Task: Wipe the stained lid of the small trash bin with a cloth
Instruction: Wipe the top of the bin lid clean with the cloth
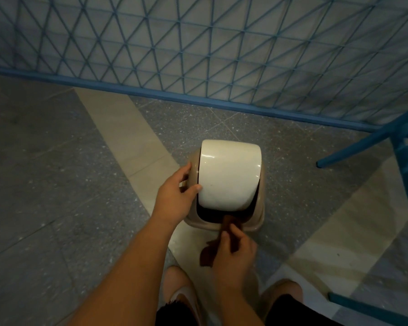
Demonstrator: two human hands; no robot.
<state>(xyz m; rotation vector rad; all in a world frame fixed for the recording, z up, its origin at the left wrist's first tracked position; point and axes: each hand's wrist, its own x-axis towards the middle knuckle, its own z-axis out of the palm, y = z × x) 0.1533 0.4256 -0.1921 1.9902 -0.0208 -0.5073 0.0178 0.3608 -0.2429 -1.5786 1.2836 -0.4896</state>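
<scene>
While we stand over it, the speckled grey floor [57,175] with its pale cream bands fills most of what we see, and a blue lattice railing [198,43] runs across the far side, with a blue frame [405,165] at the right edge. Our two bare knees show at the bottom.

On the floor just ahead of us sits the small trash bin [260,217], a beige body with a cream swing lid [229,175] domed over its top. The lid looks tipped, since a dark opening shows at its near edge.

Our left hand [174,191] grips the bin's left shoulder, fingers curled on the rim and the thumb pressed against the side of the lid, which we judge is meant to steady it.

Our right hand [233,252] is closed round a dark brown cloth [206,255], pinching it between thumb and fingers; one end pokes toward the bin's near lip and the other hangs below the hand. Whether the cloth touches the bin we cannot tell.

As for progress, we judge the wiping has barely begun or is just about to. The cloth sits at the near edge, off the lid's broad top. Only a few faint specks show on the cream surface, too small to say whether they are stains. Nearly the whole lid seems left to wipe.
</scene>
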